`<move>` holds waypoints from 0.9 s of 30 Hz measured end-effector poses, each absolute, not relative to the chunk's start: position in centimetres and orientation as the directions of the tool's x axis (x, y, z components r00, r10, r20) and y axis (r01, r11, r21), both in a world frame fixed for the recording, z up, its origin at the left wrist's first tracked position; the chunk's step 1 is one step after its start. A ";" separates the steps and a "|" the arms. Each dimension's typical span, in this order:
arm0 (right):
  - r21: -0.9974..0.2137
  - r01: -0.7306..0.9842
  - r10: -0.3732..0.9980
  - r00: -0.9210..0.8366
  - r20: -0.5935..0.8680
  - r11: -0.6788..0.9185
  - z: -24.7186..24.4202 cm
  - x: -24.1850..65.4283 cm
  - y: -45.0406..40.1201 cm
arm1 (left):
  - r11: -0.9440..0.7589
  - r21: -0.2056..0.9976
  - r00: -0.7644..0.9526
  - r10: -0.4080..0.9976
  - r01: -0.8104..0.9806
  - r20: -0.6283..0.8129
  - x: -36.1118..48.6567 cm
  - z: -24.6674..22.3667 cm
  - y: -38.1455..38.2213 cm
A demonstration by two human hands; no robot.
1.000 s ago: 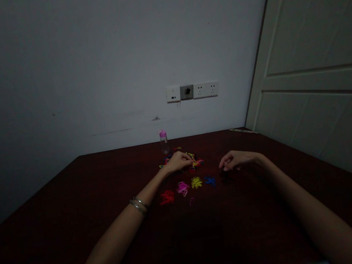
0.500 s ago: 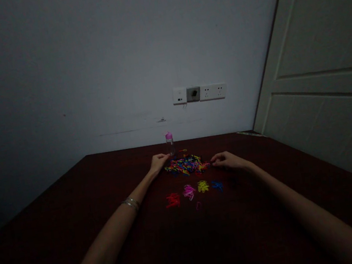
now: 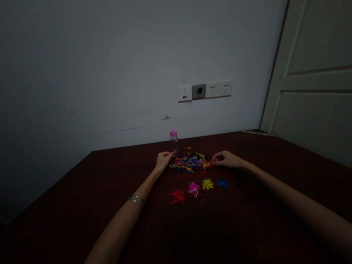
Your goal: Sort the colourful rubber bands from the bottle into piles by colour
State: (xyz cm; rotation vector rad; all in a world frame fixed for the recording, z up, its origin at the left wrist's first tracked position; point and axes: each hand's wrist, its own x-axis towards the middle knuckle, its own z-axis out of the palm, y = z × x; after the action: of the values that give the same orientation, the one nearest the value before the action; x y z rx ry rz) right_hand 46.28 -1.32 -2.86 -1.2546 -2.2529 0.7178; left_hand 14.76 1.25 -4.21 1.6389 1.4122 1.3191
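Observation:
A mixed pile of small loop-shaped plastic clips (image 3: 190,163) in many colours lies on the dark table. My left hand (image 3: 164,158) is at the pile's left edge, fingers stretched towards the foot of a clear bottle with a pink cap (image 3: 173,134). Contact with the bottle is hard to make out. At the right edge my right hand (image 3: 225,159) has thumb and fingertips pinched together on what looks like a reddish clip. Nearer me are sorted groups: red clips (image 3: 177,196), pink clips (image 3: 193,188), yellow clips (image 3: 207,183) and blue clips (image 3: 222,183).
One magenta clip (image 3: 203,203) lies alone in front of the pink group. The dark red-brown table (image 3: 127,161) meets a pale wall with sockets (image 3: 218,89). A light panelled door (image 3: 332,113) stands at the right. The room is dim.
The view has swung slightly left, so the scene appears further right. Against the table, my right hand has moved a little left to the pile's edge. My left hand stays by the bottle.

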 end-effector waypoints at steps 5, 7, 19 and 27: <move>-0.616 0.640 0.872 -0.457 0.176 0.459 -3.0 46.3 -1.8 | -0.254 0.901 -0.049 0.956 0.352 0.288 14.7 -4.1 1.2; -0.620 0.625 0.867 -0.453 0.207 0.475 -3.3 46.4 -1.8 | -0.253 0.899 -0.053 0.956 0.356 0.290 14.7 -4.0 1.1; -0.581 0.625 0.852 -0.345 0.394 0.522 -3.3 46.3 -3.2 | -0.202 0.940 -0.140 0.959 0.276 0.247 14.7 -2.8 -0.4; -0.579 0.553 0.800 -0.382 0.462 0.598 -1.6 43.3 -5.1 | -0.236 0.855 -0.003 0.964 0.462 0.267 14.2 -1.0 -0.1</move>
State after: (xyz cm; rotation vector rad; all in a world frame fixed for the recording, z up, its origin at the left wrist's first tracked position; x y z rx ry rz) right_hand 43.25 -5.15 -1.64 -1.0670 -2.0900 0.4297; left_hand 14.22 -0.11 -1.01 1.7356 1.4748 1.1933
